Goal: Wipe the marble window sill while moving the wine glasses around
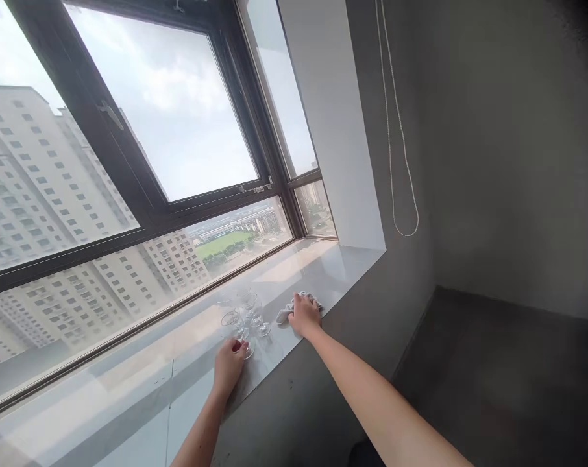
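Observation:
Several clear stemmed glasses [253, 303] stand close together on the pale, glossy windowsill [201, 383]. At their near side my left hand [230, 363] has its fingers curled in at the foot of a stemmed glass [248, 350], which it grips. To the right of the glasses lies a crumpled grey-white cloth [285, 316]. My right hand [304, 316] presses down on this cloth with bent fingers and grips it against the sill. Part of the cloth is hidden beneath the hand.
A dark-framed window [152, 224] with a handle [111, 114] runs along the sill's far side. On the right, a looped blind cord [392, 130] hangs by the grey wall [493, 162]. The sill's front edge drops toward a dark floor [508, 376].

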Motion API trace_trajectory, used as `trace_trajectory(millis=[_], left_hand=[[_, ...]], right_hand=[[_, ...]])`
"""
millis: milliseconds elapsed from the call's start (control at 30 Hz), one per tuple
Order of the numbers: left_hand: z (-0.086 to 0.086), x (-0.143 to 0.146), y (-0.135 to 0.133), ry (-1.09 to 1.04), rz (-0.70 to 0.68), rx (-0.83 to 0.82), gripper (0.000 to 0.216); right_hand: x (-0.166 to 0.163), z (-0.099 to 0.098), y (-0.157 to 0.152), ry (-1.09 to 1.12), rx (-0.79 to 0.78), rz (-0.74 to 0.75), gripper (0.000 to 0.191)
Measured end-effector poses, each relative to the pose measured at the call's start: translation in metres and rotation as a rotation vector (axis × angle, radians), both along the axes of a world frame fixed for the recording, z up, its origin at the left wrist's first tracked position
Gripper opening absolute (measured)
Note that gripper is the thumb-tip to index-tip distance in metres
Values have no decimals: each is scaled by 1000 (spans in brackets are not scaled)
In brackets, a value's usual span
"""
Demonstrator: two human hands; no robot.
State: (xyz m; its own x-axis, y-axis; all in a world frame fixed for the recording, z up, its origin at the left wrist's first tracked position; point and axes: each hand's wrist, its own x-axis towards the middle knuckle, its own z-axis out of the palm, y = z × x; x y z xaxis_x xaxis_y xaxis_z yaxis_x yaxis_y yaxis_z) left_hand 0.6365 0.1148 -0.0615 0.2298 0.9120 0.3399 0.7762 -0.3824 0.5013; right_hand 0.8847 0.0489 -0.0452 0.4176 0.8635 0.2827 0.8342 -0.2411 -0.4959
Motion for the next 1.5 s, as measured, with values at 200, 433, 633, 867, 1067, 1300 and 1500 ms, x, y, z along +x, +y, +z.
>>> trace_trajectory(millis=[200,433,633,867,1067,1300,1500], left_hand=[[3,-32,-13,-10,-28,10,18],[4,-119,-20,18,112,31,16],[8,-187,-7,79,320,14,13],[0,-243,12,129,573,-1,18],[13,-242,26,179,606,-74,20],[26,-242,54,99,641,-135,22],[29,-243,60,-6,656,-156,20]], right_hand=[[2,-18,10,-28,55,17,49],[9,-47,29,-136,91,-4,48],[13,-54,33,-158,75,4,50],[8,-46,28,-188,56,-22,49],[4,-40,23,-192,41,-28,48],[3,-37,24,-176,55,-43,48],[3,-35,21,-164,49,-52,48]])
